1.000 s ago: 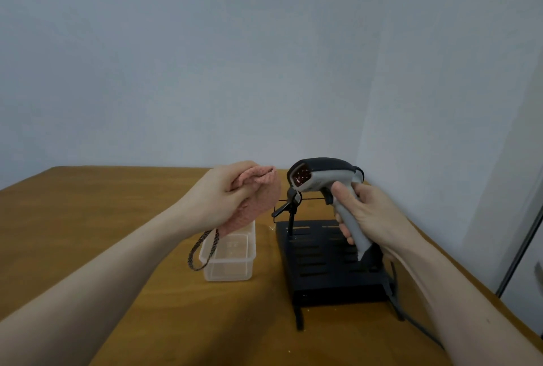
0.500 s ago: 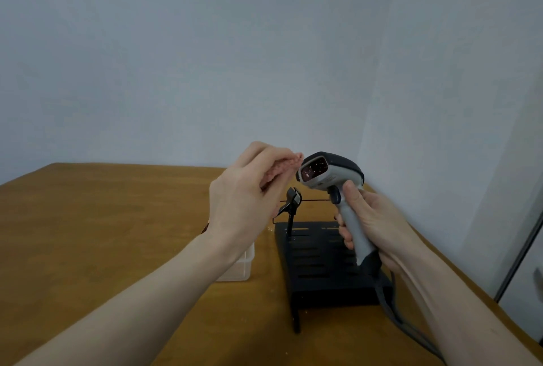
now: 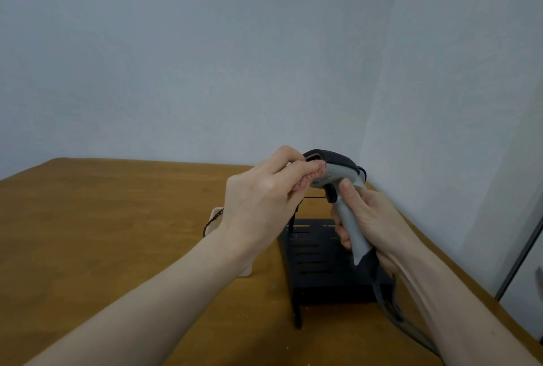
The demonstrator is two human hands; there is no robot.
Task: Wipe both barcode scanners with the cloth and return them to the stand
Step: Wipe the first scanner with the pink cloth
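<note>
Starting at the left of the frame, we are reaching our left hand (image 3: 261, 198) across the wooden table (image 3: 102, 218) toward the centre, its fingers curling round the bunched pink cloth (image 3: 313, 174) and pinching it against the front of the barcode scanner (image 3: 332, 166). A dark braided cord (image 3: 212, 220) is dangling below that wrist, beside a pale container (image 3: 216, 214) mostly hidden behind the arm. Just right of centre, the scanner is sitting raised above the black stand (image 3: 320, 260), a grey pistol-shaped body with a black top and trigger, its window covered by the cloth. Further right, our right hand (image 3: 370, 224) is wrapping firmly round the grey handle, with the grey cable (image 3: 390, 304) trailing down toward the lower right. We judge that we are wiping the head of this scanner; next we would be working the cloth along the body and handle, shifting the grip. We are seeing no second scanner clearly.
</note>
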